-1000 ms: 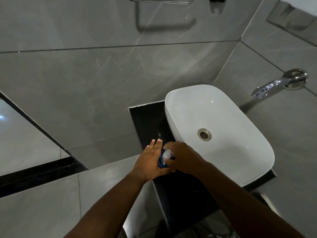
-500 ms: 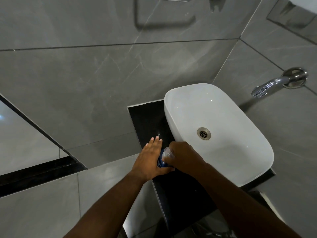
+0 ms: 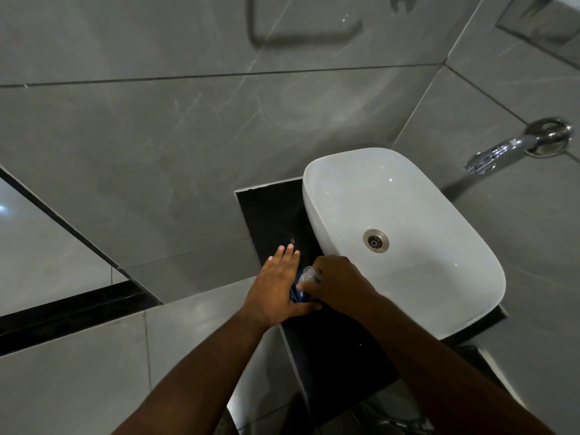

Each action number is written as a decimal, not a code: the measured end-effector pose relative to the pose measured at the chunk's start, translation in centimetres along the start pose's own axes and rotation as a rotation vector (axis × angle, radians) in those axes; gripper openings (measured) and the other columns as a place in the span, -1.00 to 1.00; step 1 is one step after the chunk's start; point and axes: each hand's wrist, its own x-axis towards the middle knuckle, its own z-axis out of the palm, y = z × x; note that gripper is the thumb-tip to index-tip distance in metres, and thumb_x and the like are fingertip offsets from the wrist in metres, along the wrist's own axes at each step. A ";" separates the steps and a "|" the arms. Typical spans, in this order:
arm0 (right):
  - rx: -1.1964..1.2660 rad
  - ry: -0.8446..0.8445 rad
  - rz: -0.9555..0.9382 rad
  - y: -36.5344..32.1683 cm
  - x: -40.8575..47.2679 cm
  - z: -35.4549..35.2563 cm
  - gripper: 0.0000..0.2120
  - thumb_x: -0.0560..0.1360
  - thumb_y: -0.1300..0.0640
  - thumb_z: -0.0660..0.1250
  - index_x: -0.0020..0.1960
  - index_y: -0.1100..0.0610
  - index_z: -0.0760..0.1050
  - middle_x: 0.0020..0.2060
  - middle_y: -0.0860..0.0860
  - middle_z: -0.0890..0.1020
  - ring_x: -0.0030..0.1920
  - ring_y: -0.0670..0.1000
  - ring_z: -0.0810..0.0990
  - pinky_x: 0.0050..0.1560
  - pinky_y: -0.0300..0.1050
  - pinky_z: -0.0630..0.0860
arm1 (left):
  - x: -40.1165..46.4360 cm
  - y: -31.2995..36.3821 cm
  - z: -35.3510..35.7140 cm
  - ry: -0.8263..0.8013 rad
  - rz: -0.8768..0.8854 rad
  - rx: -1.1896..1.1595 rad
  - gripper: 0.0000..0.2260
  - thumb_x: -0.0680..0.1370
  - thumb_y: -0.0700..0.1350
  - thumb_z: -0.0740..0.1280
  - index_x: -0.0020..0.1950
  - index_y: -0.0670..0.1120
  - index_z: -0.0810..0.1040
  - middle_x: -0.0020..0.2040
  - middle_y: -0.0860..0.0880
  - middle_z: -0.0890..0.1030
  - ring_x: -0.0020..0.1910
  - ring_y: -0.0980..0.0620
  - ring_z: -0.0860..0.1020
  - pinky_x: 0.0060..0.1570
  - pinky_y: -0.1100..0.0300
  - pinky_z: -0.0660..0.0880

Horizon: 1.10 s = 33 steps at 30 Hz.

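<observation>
Nearly upright bottle point(image 3: 297, 293), cap point(image 3: 309, 274) topmost.

Bathroom, white vessel basin point(image 3: 408, 196), chrome wall tap point(image 3: 514, 147), grey tiled walls point(image 3: 157, 136)

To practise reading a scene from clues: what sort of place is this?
Most likely a bathroom: a white basin with a drain sits on a black counter, a chrome tap juts from the grey-tiled wall, and the right hand grips a blue bottle beside it.
</observation>
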 end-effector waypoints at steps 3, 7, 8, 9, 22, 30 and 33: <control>0.056 -0.041 -0.049 -0.2 -0.4 -0.3 -0.56 0.40 -0.03 0.42 0.22 0.05 0.42 0.12 0.06 0.58 0.06 0.03 0.54 0.05 -0.15 0.43 | 0.0 0.0 -0.1 0.003 0.004 -0.020 0.04 0.33 0.57 0.14 0.60 -0.02 -0.09 0.58 0.03 -0.14 0.52 0.11 -0.25 0.49 0.07 -0.18; -0.020 -0.047 -0.074 -0.7 -0.2 -0.7 -0.66 0.42 0.08 0.41 0.17 0.12 0.47 0.10 0.10 0.58 0.07 0.08 0.56 0.11 -0.07 0.50 | 0.1 0.0 -0.1 0.000 0.017 -0.005 0.03 0.35 0.56 0.17 0.60 0.00 -0.11 0.58 0.03 -0.14 0.52 0.13 -0.26 0.46 0.14 -0.24; -0.030 -0.054 -0.058 -0.8 -0.1 -0.9 -0.65 0.42 0.05 0.41 0.15 0.13 0.47 0.08 0.10 0.59 0.04 0.07 0.56 0.11 -0.06 0.51 | 0.1 -0.1 -0.1 0.002 0.021 0.002 0.03 0.36 0.56 0.19 0.60 0.00 -0.11 0.57 0.05 -0.16 0.51 0.15 -0.28 0.43 0.18 -0.28; -0.040 -0.058 -0.044 -0.8 0.0 -0.9 -0.63 0.41 0.01 0.42 0.14 0.13 0.47 0.06 0.09 0.59 0.00 0.05 0.55 0.08 -0.06 0.51 | 0.1 -0.1 -0.1 0.004 0.023 0.004 0.04 0.36 0.56 0.20 0.60 0.01 -0.11 0.56 0.07 -0.17 0.51 0.17 -0.29 0.41 0.20 -0.30; -0.106 -0.068 -0.079 -0.8 0.3 -1.7 -0.72 0.39 -0.09 0.39 -0.15 0.07 0.39 -0.24 0.01 0.53 -0.24 -0.01 0.49 -0.30 -0.22 0.34 | 0.4 -0.5 -0.1 -0.010 0.048 0.007 0.05 0.35 0.57 0.21 0.59 0.03 -0.15 0.56 0.08 -0.18 0.47 0.24 -0.37 0.39 0.23 -0.31; -0.087 -0.268 -0.075 -1.0 0.7 -1.3 -0.52 0.51 0.15 0.32 0.37 0.26 0.29 0.33 0.22 0.45 0.32 0.17 0.42 0.35 -0.09 0.31 | 0.7 -0.5 -0.6 -0.043 0.075 -0.011 0.05 0.34 0.54 0.27 0.61 -0.02 -0.02 0.61 -0.03 -0.03 0.56 0.09 -0.18 0.49 0.11 -0.17; -0.080 -0.246 -0.062 -0.9 0.9 -1.2 -0.50 0.50 0.09 0.34 0.35 0.26 0.31 0.32 0.22 0.45 0.27 0.17 0.44 0.32 -0.01 0.35 | 0.7 -0.6 -0.7 -0.054 0.080 0.006 0.06 0.34 0.55 0.26 0.61 -0.03 -0.04 0.62 -0.04 -0.03 0.56 0.08 -0.18 0.48 0.12 -0.18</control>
